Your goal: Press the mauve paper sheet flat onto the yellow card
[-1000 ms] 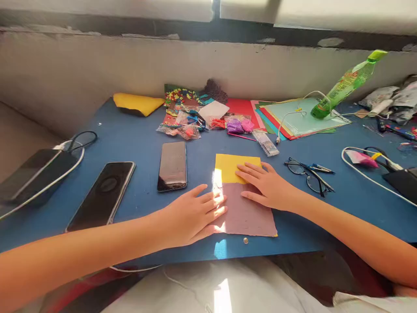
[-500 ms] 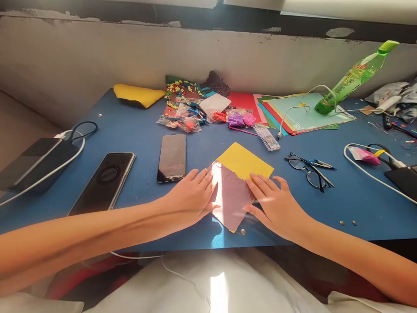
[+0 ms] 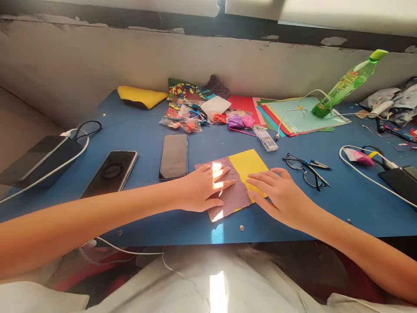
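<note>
Near the front edge of the blue table (image 3: 137, 130), the left hand (image 3: 202, 189) lies flat, fingers spread, pressing on a mauve rough-textured paper sheet (image 3: 233, 191) that sits skewed atop a yellow paper sheet (image 3: 249, 163); neither hand grasps anything. The right hand (image 3: 282, 195) rests open, palm down, fingertips on the yellow sheet's right edge where it meets the mauve one. Just left lies a black smartphone (image 3: 173, 155), to the right a pair of dark-rimmed glasses (image 3: 306, 169). Farther back sit small bags of coloured beads (image 3: 237, 121), a stack of coloured card sheets (image 3: 293, 117) and a tilted green plastic bottle (image 3: 348, 82)
</note>
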`<move>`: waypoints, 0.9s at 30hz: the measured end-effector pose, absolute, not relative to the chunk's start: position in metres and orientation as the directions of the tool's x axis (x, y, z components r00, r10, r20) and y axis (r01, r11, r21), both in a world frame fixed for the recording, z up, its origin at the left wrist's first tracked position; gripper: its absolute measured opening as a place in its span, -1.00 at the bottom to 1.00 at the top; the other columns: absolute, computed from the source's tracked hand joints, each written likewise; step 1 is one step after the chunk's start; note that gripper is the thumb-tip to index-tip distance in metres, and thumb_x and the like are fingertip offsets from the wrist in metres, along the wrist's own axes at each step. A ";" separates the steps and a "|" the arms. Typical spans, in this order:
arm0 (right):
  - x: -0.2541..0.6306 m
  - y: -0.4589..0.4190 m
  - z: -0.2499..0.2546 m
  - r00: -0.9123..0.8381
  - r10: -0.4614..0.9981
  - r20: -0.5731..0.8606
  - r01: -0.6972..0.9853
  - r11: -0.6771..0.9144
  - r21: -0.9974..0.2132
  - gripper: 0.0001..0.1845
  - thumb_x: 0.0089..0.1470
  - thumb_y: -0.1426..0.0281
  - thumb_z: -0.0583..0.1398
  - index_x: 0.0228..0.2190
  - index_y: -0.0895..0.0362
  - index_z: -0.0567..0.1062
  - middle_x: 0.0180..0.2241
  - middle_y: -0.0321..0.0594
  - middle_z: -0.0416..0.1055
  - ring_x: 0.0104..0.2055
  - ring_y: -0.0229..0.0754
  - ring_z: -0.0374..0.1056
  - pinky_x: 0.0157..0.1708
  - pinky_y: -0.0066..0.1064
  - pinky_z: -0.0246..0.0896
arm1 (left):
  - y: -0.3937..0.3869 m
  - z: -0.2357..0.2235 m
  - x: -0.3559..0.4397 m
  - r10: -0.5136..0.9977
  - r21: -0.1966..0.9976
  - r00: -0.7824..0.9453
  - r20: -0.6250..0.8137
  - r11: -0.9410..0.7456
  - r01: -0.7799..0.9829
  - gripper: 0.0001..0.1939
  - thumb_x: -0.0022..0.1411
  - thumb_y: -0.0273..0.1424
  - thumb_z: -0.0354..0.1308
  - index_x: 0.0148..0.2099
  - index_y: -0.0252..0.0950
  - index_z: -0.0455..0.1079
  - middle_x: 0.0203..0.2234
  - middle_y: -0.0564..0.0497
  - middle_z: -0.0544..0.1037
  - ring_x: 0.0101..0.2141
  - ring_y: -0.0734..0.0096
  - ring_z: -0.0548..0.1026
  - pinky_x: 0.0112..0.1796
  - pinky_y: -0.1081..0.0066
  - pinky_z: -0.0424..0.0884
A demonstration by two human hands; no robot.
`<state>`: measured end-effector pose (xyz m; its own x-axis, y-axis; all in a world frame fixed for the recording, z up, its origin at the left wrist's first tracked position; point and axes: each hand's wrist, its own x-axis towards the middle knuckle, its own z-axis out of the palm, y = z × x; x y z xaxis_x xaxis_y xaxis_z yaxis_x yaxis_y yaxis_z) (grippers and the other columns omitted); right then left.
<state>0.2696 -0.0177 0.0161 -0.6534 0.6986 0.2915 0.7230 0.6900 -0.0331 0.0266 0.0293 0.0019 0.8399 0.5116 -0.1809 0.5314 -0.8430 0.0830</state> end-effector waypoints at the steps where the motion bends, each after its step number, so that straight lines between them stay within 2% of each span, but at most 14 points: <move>1: 0.271 -0.013 0.015 -0.661 0.691 0.293 0.712 0.700 -0.044 -0.66 0.32 0.36 -0.05 -0.15 0.17 0.49 -0.13 -0.11 0.55 -0.14 -0.13 0.43 -0.01 -0.17 0.02 | 0.029 0.001 0.026 0.518 0.081 0.839 -0.164 -0.841 0.535 -0.39 0.34 -0.07 -0.11 0.35 -0.17 0.07 0.32 -0.28 0.06 0.20 -0.11 0.24 0.10 0.03 0.16; 7: 0.270 -0.003 0.010 -0.696 0.655 0.295 0.680 0.733 -0.025 -0.71 0.29 0.41 -0.01 -0.16 0.21 0.48 -0.15 -0.12 0.55 -0.14 -0.11 0.43 -0.05 -0.17 0.02 | 0.014 -0.001 0.030 0.585 0.056 0.792 -0.175 -0.797 0.601 -0.32 0.33 0.00 -0.13 0.36 -0.25 0.06 0.32 -0.31 0.05 0.23 -0.10 0.18 0.12 0.05 0.12; 11: 0.268 -0.002 0.008 -0.719 0.634 0.285 0.662 0.749 0.005 -0.67 0.30 0.40 -0.03 -0.09 0.22 0.46 -0.07 -0.08 0.52 -0.07 -0.09 0.41 -0.02 -0.15 0.00 | 0.002 0.000 0.036 0.668 0.029 0.738 -0.093 -0.739 0.673 -0.28 0.34 0.02 -0.16 0.32 -0.40 0.13 0.26 -0.34 0.21 0.21 -0.07 0.21 0.01 0.12 0.24; 15: 0.268 -0.001 0.004 -0.750 0.624 0.219 0.644 0.764 0.033 -0.61 0.32 0.38 -0.08 -0.02 0.22 0.45 0.00 -0.06 0.48 0.00 -0.05 0.39 -0.01 -0.10 0.01 | -0.004 0.004 0.043 0.749 0.020 0.660 -0.067 -0.660 0.751 -0.32 0.34 -0.01 -0.12 0.22 -0.51 0.24 0.11 -0.40 0.38 0.05 -0.05 0.36 -0.15 0.18 0.35; 17: 0.268 -0.001 0.002 -0.758 0.625 0.188 0.641 0.767 0.031 -0.58 0.33 0.36 -0.11 0.00 0.21 0.44 0.03 -0.06 0.46 0.03 -0.06 0.38 0.00 -0.08 0.03 | -0.003 0.006 0.043 0.763 0.036 0.641 -0.085 -0.641 0.767 -0.35 0.36 -0.05 -0.11 0.18 -0.53 0.27 0.04 -0.39 0.42 -0.02 -0.02 0.41 -0.17 0.17 0.36; 20: 0.272 0.001 -0.002 -0.754 0.637 0.164 0.651 0.758 0.050 -0.53 0.35 0.34 -0.16 0.03 0.17 0.44 0.07 -0.07 0.43 0.08 -0.04 0.35 0.05 -0.04 0.03 | 0.001 0.005 0.034 0.709 0.057 0.699 -0.088 -0.697 0.714 -0.37 0.38 -0.09 -0.15 0.23 -0.53 0.21 0.13 -0.36 0.36 0.06 0.01 0.36 -0.05 0.16 0.32; 23: 0.278 0.010 -0.005 -0.743 0.654 0.139 0.667 0.741 0.079 -0.52 0.35 0.34 -0.18 0.06 0.09 0.43 0.11 -0.08 0.39 0.12 0.00 0.32 0.07 0.04 0.01 | 0.006 0.001 0.019 0.591 0.093 0.801 -0.094 -0.796 0.599 -0.43 0.43 -0.17 -0.24 0.28 -0.47 0.15 0.23 -0.26 0.26 0.14 0.15 0.31 0.09 0.21 0.20; 27: 0.284 0.023 -0.008 -0.740 0.663 0.111 0.672 0.735 0.086 -0.53 0.35 0.31 -0.16 0.12 0.03 0.37 0.15 -0.08 0.34 0.17 0.06 0.26 0.06 0.09 0.02 | 0.010 -0.002 0.004 0.542 0.106 0.839 -0.050 -0.832 0.544 -0.47 0.43 -0.23 -0.24 0.28 -0.46 0.15 0.21 -0.21 0.31 0.18 0.20 0.26 0.15 0.26 0.12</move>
